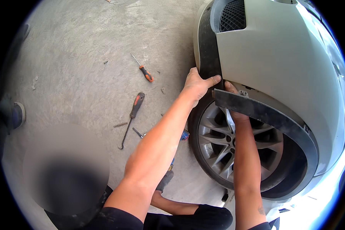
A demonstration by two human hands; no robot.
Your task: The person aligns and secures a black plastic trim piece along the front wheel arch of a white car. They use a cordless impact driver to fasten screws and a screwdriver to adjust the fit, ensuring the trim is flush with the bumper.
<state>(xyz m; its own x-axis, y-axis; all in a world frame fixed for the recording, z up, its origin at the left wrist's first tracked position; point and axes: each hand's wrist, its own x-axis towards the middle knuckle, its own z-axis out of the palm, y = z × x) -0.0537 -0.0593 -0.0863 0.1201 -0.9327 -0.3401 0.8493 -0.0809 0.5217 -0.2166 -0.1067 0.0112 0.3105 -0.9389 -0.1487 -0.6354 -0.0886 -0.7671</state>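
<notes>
A pale car bumper with a black lower trim fills the upper right. My left hand is closed on the end of that black trim, its thumb pressing the near face. Beside it, my right hand reaches up behind the black wheel arch trim. The arch trim's front end stands away from the bodywork, leaving a gap. One digit of my right hand shows above the strip, by the bumper's corner; the other fingers are hidden. Below both hands is the spoked wheel.
On the concrete floor lie an orange-and-black screwdriver and a hook tool. A blue tool shows partly behind my left forearm. Another person's blurred head is at lower left. A shoe stands at the left edge.
</notes>
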